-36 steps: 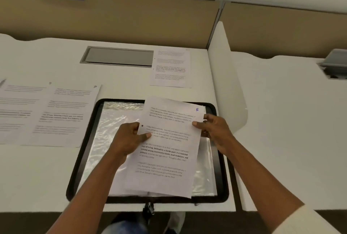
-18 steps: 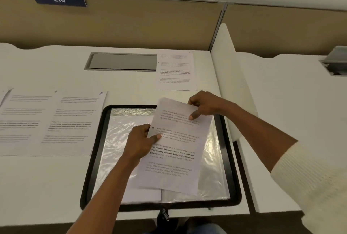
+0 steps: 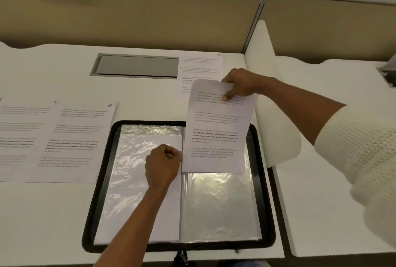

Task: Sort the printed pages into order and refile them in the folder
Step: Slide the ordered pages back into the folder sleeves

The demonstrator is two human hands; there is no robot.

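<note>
Printed page (image 3: 216, 129) is held up by its top edge, pinched between the thumb and fingers of the right hand (image 3: 242, 84), and hangs over the right half of the open folder (image 3: 100, 181). The folder is laid at the near edge of the worktop (image 3: 53, 213), toward its right corner. The left hand (image 3: 164, 165) is curled into a loose fist at the folder's spine, against the inner edge of the left sleeve (image 3: 137, 202), in which a sheet is already lodged. Whether that edge is pinched cannot be told.

Trouble is likely at the right sleeve (image 3: 218, 206). Its thin, glossy film may cling shut, and a page gripped at one spot only could be buckled or creased if pushed against it. A misfiling is also possible, since any number on the held page is covered by the fingers.

Two loose pages are spread along the worktop's left edge. The nearer one (image 3: 72, 138) is marked by hand with what appears to be 10, and the other (image 3: 19, 138) is cut off by the frame. A further page (image 3: 199, 69) is laid near the back edge beside a grey hatch (image 3: 137, 66). A white divider (image 3: 263, 56) is set along the right edge, close behind the right forearm. Only the left hand stands near the page's way.
</note>
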